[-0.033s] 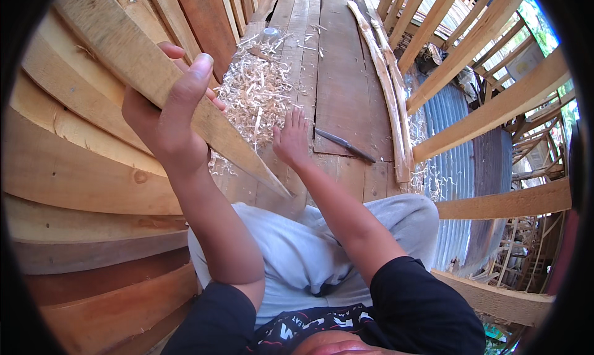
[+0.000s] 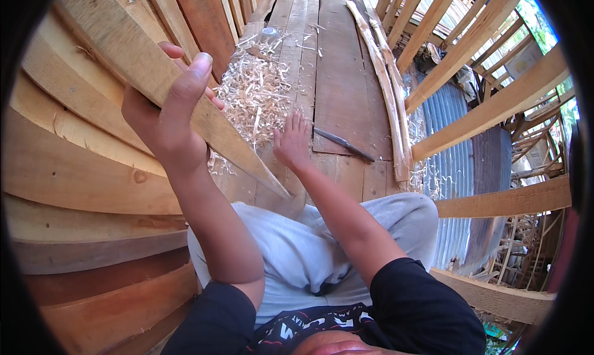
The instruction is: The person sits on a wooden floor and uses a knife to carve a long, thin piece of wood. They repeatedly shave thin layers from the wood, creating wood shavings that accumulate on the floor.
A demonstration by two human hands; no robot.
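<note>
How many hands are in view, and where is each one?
2. The left hand is raised at the left, gripping a tapered wooden stake. The right hand rests flat on the plank floor, beside the wood shavings. No other hands show.

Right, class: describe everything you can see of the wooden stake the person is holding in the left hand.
The wooden stake is a long, flat length of pale, bare wood, tapering to a sharp point at its lower end, which sits by the plank floor just below the right hand. It slants from upper left down to the right. The left hand grips it around the middle, thumb laid over the top face. Its upper end runs out of view.
</note>
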